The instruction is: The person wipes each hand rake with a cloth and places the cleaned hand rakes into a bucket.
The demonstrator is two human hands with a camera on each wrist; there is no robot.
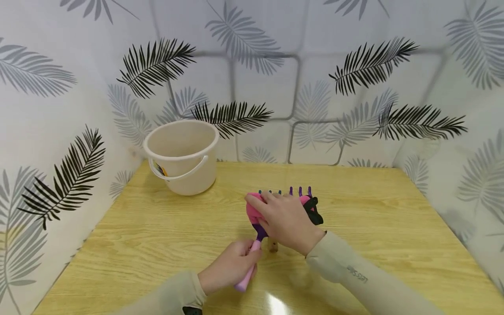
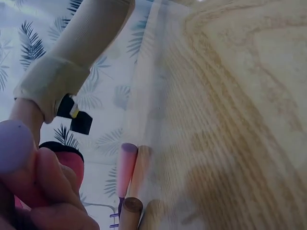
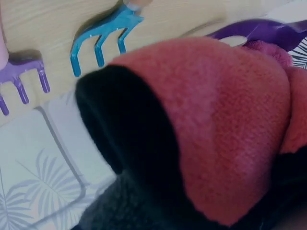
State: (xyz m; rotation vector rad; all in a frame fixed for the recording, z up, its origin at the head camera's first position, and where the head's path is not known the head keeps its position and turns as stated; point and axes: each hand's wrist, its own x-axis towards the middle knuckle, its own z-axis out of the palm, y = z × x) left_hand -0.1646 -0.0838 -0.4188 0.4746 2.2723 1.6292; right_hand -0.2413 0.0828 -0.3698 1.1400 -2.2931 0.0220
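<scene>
My left hand (image 1: 232, 267) grips the pink handle of a small garden trowel (image 1: 248, 271), whose purple neck (image 1: 259, 232) runs up under a cloth. With my right hand (image 1: 287, 221) I hold the pink cloth (image 1: 253, 214) around the tool's head, which is mostly hidden. The cloth's black edge (image 3: 129, 110) and fuzzy pink side fill much of the right wrist view, with part of the purple head (image 3: 273, 33) showing behind. In the left wrist view, my left fingers (image 2: 57, 182) curl around the handle.
Behind my hands lie a teal hand rake (image 3: 103, 33) and a purple hand rake (image 3: 21, 76). A wooden handle (image 2: 130, 213) and a pink handle (image 2: 127, 167) point toward me. A cream bucket (image 1: 193, 175) stands at the back left, before the leaf-patterned backdrop (image 1: 260, 144).
</scene>
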